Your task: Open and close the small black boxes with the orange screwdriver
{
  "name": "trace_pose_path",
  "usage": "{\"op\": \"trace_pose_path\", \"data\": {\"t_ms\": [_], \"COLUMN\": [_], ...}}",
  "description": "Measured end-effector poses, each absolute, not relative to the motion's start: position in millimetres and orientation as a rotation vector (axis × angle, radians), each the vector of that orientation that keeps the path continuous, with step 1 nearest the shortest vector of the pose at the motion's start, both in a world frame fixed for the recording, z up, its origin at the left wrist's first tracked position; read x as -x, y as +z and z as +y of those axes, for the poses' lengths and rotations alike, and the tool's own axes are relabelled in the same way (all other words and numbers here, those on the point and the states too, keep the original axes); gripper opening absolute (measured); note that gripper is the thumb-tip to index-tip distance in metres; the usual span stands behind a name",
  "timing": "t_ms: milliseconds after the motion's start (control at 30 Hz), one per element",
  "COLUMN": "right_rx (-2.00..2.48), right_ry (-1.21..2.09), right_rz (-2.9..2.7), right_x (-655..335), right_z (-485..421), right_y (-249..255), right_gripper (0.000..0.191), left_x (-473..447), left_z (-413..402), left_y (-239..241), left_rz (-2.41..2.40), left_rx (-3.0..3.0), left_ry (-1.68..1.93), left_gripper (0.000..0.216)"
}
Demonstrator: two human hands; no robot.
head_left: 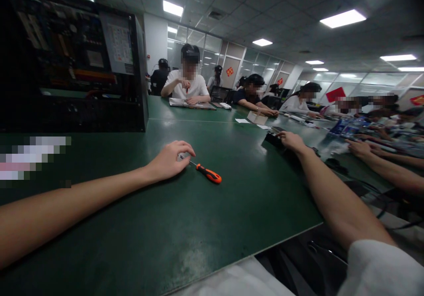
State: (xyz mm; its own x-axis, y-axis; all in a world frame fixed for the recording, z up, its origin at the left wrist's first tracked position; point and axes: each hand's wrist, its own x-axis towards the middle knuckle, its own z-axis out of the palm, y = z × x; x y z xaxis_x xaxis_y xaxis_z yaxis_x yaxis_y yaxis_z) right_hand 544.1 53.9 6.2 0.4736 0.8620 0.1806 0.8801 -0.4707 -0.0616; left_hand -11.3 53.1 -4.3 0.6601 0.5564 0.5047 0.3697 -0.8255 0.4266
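My left hand (pixel 172 159) rests on the green table, its fingers curved and the thumb apart from them. Beside it lies a screwdriver (pixel 208 173) with an orange and black handle. Its thin shaft points into the gap between my thumb and fingers, and the handle is free of the hand. Out to the right, my right hand (pixel 292 142) has its fingers closed on the edge of a flat black object (pixel 273 140). What kind of object that is I cannot make out, since the hand and forearm cover part of it.
An open computer case (pixel 141 75) stands at the left. Ahead are a small box (pixel 257 118) and white paper pieces (pixel 242 121). Across the green table (pixel 232 216) a person (pixel 188 81) works. Water bottles (pixel 349 126), cables and another person's hand (pixel 359 148) are at right.
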Motion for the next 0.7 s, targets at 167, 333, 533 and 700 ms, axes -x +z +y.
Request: {"op": "trace_pose_path", "data": {"t_ms": [167, 333, 533, 700], "right_rx": [2.485, 2.392, 2.261, 2.422], "right_ry": [-0.142, -0.145, -0.172, -0.048], "right_rz": [-1.587, -1.679, -1.757, -1.751], "right_x": [-546.5, -540.6, -521.2, -520.9], "right_z": [51.3, 42.3, 23.7, -12.1], "right_y": [11.8, 16.3, 36.3, 65.2], "right_gripper": [0.031, 0.03, 0.019, 0.04], "left_x": [10.7, 10.4, 9.7, 10.7], "left_z": [53.6, 57.7, 55.3, 55.6], "left_y": [-6.4, -10.3, -8.5, -6.7], "left_rz": [0.716, 0.717, 0.826, 0.769], "left_rx": [-2.658, -2.68, -2.687, -2.743], "left_ry": [0.843, 0.744, 0.649, 0.579], "left_gripper": [0.027, 0.034, 0.038, 0.017]}}
